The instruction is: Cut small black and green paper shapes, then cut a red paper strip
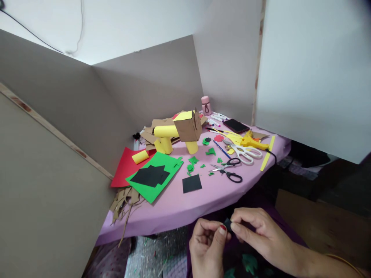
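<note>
Beyond the near edge of the pink-covered table (162, 216), the left hand (207, 245) and right hand (262, 235) pinched a small black piece (228, 224) between nearly closed fingertips, over the lap. Bare cloth lay along that edge; black-handled scissors (228, 168) sat near the table's right edge, beyond both hands.

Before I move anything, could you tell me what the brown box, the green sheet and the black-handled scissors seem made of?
The brown box seems matte cardboard, tan and stiff-sided. The green sheet is evenly coloured and matte, perhaps paper or thin foam. The black-handled scissors have silvery blades, so likely polished metal, and smooth handles, probably plastic.
</note>
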The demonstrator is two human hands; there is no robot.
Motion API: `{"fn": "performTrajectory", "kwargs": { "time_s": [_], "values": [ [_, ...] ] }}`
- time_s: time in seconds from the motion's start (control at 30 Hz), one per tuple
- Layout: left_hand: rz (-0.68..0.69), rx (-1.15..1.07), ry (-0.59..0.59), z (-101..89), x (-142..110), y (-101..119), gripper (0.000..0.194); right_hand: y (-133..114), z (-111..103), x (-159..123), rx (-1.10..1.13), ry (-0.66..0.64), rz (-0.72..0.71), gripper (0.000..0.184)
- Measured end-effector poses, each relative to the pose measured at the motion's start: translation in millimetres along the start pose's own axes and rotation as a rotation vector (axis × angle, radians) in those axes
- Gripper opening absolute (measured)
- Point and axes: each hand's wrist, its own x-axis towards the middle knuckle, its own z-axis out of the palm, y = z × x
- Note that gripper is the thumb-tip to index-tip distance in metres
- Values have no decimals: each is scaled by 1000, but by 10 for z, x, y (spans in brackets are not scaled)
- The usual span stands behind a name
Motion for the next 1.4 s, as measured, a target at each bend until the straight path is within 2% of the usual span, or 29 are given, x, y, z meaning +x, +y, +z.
{"fn": "performTrajectory", "kwargs": {
  "time_s": [0.13, 0.2, 0.33, 0.4, 0.5, 0.6, 0.7, 0.9, 1.0, 1.1, 1.2, 1.27, 1.4],
  "values": [
    [76, -16, -31, 20, -16, 24, 24, 12, 25, -5, -36, 0, 38, 22],
    [97, 4, -44, 22, -21, 27, 25, 9, 34, 3, 20, -15, 73, 21],
    [21, 21, -32, -12, -3, 1, 26, -17, 20, 29, 276, -67, 189, 23],
    [-12, 45, -22, -41, 12, -20, 32, -30, 3, 36, 316, -66, 195, 26],
    [11, 184, -78, -85, 23, -43, 34, -38, -10, 35, 290, -57, 176, 27],
    [155, 428, -158, -117, 16, -57, 34, -30, 1, 26, 260, -55, 183, 22],
    [283, 602, -146, -139, 14, -79, 35, -16, 29, 19, 246, -55, 179, 19],
    [315, 620, -148, -152, 14, -141, 30, -10, 54, 20, 94, -46, 98, 10],
    [360, 626, -149, -143, 6, -135, 29, -20, 42, 24, -25, -31, 49, 16],
    [296, 571, -166, -139, 14, -123, 31, -21, 25, 35, 20, -33, 56, 20],
    [91, 430, -192, -147, 33, -132, 36, -11, 14, 42, 179, -69, 114, 23],
    [9, 364, -205, -153, 39, -147, 39, -6, 15, 42, 225, -69, 138, 25],
    [66, 382, -180, -151, 33, -180, 36, -3, 33, 39, 196, -62, 120, 24]
  ]
}}
